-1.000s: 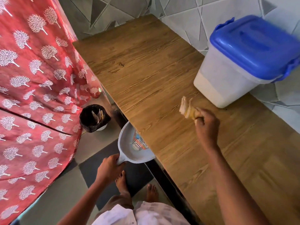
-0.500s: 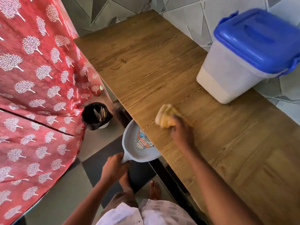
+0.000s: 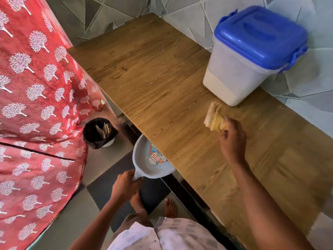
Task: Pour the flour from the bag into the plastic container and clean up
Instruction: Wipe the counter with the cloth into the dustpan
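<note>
At a wooden counter (image 3: 162, 73) against a tiled wall, beside a red tree-printed curtain (image 3: 36, 87), your plastic container (image 3: 248, 56) stands near the back edge, blue lid (image 3: 261, 33) clipped on, white flour showing low inside. A black-lined bin (image 3: 99, 132) sits on the floor below. Your left hand (image 3: 124, 184) grips the handle of a grey dustpan (image 3: 151, 159), its lip tucked under the counter's front edge; your right hand (image 3: 232, 139) is closed around a folded yellow cloth (image 3: 214, 116) on the counter, just in front of the container
</note>
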Available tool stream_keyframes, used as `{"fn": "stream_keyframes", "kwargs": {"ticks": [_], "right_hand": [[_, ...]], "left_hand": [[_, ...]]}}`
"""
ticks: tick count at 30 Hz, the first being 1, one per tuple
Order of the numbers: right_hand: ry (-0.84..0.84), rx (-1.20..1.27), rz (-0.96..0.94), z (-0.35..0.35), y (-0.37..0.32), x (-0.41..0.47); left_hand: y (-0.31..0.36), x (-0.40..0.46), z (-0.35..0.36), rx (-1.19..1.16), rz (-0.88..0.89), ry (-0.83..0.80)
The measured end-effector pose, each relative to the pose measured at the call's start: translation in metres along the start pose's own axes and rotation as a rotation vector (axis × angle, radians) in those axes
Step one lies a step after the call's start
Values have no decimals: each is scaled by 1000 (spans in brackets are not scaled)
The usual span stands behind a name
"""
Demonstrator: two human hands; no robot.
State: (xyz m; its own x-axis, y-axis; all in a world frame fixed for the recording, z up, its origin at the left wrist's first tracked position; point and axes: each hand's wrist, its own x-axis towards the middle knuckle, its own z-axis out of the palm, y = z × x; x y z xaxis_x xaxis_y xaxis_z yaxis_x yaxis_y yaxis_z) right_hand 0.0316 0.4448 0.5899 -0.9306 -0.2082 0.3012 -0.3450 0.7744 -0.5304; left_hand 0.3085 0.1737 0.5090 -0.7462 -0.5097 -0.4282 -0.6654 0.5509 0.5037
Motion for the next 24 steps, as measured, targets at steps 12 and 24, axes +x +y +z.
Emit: {"fn": "stream_keyframes", "kwargs": {"ticks": [12, 24], "right_hand": [[-201, -186, 40, 35, 32, -31], [-617, 515, -208, 36, -84, -102]], "left_hand": [[3, -22, 14, 9, -17, 50], [7, -46, 24, -27, -38, 67]]}}
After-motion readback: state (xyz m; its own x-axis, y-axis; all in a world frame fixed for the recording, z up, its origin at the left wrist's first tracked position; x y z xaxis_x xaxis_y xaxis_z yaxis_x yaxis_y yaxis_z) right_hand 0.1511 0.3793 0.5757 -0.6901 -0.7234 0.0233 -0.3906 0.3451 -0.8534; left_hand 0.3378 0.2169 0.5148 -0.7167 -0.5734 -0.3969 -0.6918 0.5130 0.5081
